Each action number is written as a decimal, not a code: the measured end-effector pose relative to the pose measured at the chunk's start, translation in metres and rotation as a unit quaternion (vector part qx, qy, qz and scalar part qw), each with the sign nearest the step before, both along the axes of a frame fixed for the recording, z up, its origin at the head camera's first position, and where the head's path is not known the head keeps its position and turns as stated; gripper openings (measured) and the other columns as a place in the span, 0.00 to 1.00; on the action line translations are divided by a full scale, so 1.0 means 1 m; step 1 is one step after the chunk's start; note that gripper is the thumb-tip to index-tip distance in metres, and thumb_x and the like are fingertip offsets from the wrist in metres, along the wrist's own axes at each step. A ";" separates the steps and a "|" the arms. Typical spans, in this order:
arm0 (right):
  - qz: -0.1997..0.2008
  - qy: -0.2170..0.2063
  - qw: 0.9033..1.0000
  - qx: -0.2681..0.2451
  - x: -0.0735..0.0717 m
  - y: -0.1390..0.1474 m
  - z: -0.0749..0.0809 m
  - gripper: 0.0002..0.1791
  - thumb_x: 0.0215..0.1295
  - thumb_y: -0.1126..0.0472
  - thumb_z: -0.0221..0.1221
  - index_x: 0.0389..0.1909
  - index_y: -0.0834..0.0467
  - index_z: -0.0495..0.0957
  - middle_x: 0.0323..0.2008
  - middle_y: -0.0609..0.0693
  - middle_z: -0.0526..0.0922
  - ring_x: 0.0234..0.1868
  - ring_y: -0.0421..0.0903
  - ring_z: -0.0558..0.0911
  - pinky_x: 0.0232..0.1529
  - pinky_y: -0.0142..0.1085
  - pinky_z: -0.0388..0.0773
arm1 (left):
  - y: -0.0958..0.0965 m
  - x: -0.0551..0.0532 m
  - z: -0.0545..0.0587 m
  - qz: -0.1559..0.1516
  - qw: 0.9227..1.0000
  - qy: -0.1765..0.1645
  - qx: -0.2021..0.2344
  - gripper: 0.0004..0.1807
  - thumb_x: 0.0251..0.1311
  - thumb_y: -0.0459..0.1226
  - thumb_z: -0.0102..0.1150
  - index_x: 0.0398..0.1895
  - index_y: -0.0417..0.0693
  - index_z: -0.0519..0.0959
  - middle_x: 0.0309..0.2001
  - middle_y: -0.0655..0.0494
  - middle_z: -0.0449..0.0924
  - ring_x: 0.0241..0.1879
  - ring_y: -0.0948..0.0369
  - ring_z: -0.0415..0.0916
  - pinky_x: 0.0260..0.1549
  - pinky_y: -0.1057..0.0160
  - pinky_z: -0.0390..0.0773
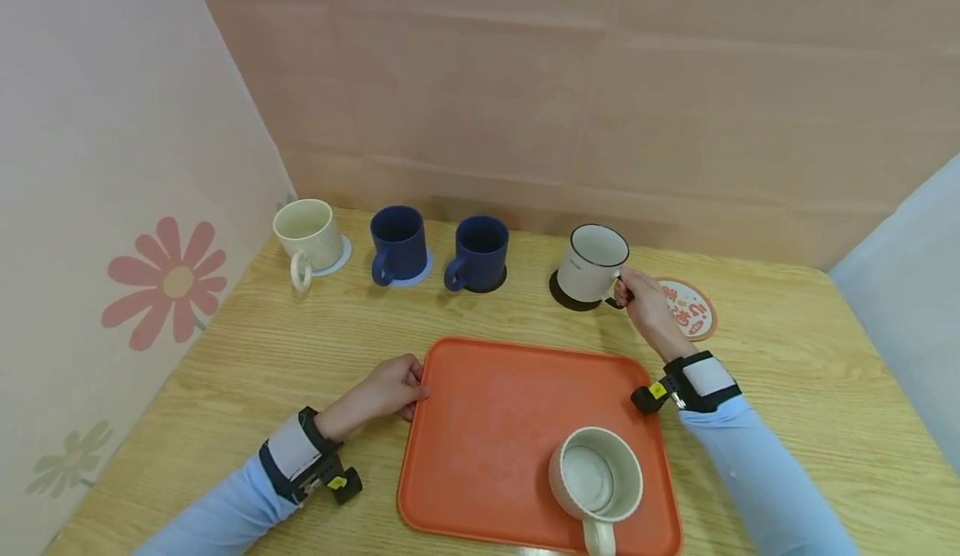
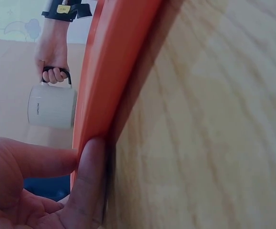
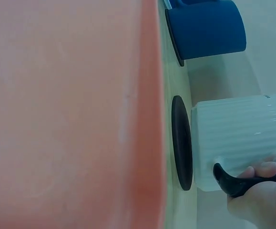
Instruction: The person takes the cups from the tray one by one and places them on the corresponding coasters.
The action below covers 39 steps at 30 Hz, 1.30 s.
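Note:
My right hand (image 1: 651, 310) grips the black handle of a white ribbed mug (image 1: 594, 257) with a dark rim. A narrow gap shows between the mug's base and a round black coaster (image 3: 181, 143) in the right wrist view. On the left, my left hand (image 1: 386, 388) pinches the left rim of an orange-red tray (image 1: 480, 431) between thumb and fingers; the left wrist view shows the thumb and a finger (image 2: 87, 176) at that rim. A cream mug (image 1: 596, 473) stands upright on the tray's near right part, its handle towards me.
Along the back stand a pale yellow mug (image 1: 309, 235) and a dark blue mug (image 1: 398, 243) on light blue coasters, then another dark blue mug (image 1: 482, 252) on a black coaster. A printed round coaster (image 1: 693, 310) lies beside my right hand. Walls border the wooden table (image 1: 795, 356).

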State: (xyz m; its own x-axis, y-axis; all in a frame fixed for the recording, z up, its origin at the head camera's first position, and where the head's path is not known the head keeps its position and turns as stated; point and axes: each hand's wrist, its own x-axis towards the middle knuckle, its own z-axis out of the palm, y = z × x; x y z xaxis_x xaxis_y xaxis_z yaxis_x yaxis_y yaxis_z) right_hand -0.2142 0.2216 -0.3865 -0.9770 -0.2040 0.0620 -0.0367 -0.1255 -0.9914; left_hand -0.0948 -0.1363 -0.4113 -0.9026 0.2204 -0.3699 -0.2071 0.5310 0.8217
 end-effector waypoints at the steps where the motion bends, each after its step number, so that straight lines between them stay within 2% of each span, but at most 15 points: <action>1: 0.000 0.000 1.000 0.003 0.000 0.000 0.000 0.17 0.76 0.64 0.32 0.23 0.59 0.55 0.24 0.51 0.52 0.27 0.46 0.52 0.35 0.39 0.44 | 0.000 0.000 0.000 0.000 1.000 0.000 0.000 0.05 0.58 0.26 0.55 0.35 0.35 0.70 0.24 0.49 0.73 0.17 0.61 0.74 0.20 0.62 0.81; 15: -0.011 0.002 0.999 0.043 0.000 -0.004 -0.005 0.18 0.76 0.63 0.33 0.23 0.62 0.54 0.23 0.52 0.53 0.26 0.46 0.53 0.35 0.40 0.45 | 0.000 0.000 -0.001 0.004 1.000 -0.010 -0.001 0.05 0.59 0.26 0.54 0.36 0.35 0.70 0.24 0.49 0.73 0.18 0.61 0.74 0.20 0.62 0.81; 19: -0.011 0.013 0.995 0.094 -0.001 -0.004 -0.005 0.19 0.76 0.61 0.33 0.23 0.64 0.55 0.23 0.52 0.54 0.25 0.46 0.54 0.34 0.41 0.46 | -0.001 0.000 0.000 0.001 1.000 -0.006 0.002 0.04 0.59 0.26 0.54 0.35 0.35 0.70 0.24 0.49 0.74 0.18 0.61 0.74 0.20 0.62 0.81; 22: -0.011 0.018 0.990 0.137 -0.002 -0.004 -0.006 0.20 0.76 0.60 0.33 0.23 0.65 0.58 0.23 0.52 0.58 0.24 0.44 0.58 0.30 0.37 0.52 | -0.002 0.000 0.000 -0.001 1.000 -0.002 0.006 0.05 0.59 0.26 0.54 0.35 0.35 0.70 0.24 0.49 0.74 0.17 0.61 0.74 0.20 0.62 0.81; 25: -0.016 0.014 0.985 0.173 -0.002 -0.003 -0.005 0.21 0.76 0.59 0.34 0.24 0.66 0.62 0.24 0.51 0.62 0.26 0.43 0.63 0.32 0.33 0.61 | -0.003 0.001 0.000 -0.007 1.000 0.002 0.010 0.05 0.59 0.26 0.54 0.35 0.34 0.70 0.23 0.49 0.74 0.17 0.61 0.74 0.20 0.62 0.80; 29: -0.016 0.011 0.970 0.241 -0.002 0.000 -0.003 0.23 0.77 0.56 0.34 0.28 0.71 0.63 0.26 0.53 0.66 0.28 0.45 0.66 0.35 0.37 0.65 | -0.003 0.000 -0.001 -0.012 1.000 0.004 0.014 0.05 0.58 0.26 0.54 0.35 0.34 0.70 0.23 0.49 0.74 0.17 0.61 0.74 0.20 0.62 0.81; 32: -0.006 0.006 0.959 0.285 0.000 0.002 0.001 0.26 0.77 0.52 0.34 0.34 0.73 0.64 0.29 0.56 0.68 0.31 0.48 0.68 0.39 0.41 0.66 | -0.003 0.000 -0.001 -0.004 1.000 -0.003 0.011 0.05 0.59 0.27 0.54 0.35 0.34 0.70 0.24 0.49 0.74 0.18 0.61 0.74 0.20 0.62 0.81; 39: -0.003 -0.006 0.942 0.337 0.001 0.005 0.010 0.29 0.76 0.50 0.36 0.46 0.76 0.68 0.36 0.60 0.74 0.38 0.47 0.74 0.49 0.44 0.73 | -0.002 0.001 -0.001 0.007 1.000 -0.014 -0.001 0.05 0.59 0.27 0.54 0.36 0.35 0.70 0.25 0.48 0.74 0.18 0.61 0.74 0.21 0.62 0.81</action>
State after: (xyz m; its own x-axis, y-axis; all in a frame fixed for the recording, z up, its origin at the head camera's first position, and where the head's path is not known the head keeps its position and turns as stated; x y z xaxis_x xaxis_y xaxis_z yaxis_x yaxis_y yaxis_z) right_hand -0.2129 0.2261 -0.3769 -0.9783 -0.1869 -0.0900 -0.0237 0.5317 -0.8466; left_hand -0.0939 -0.1380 -0.4118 -0.8946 0.2077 -0.3956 -0.2372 0.5297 0.8144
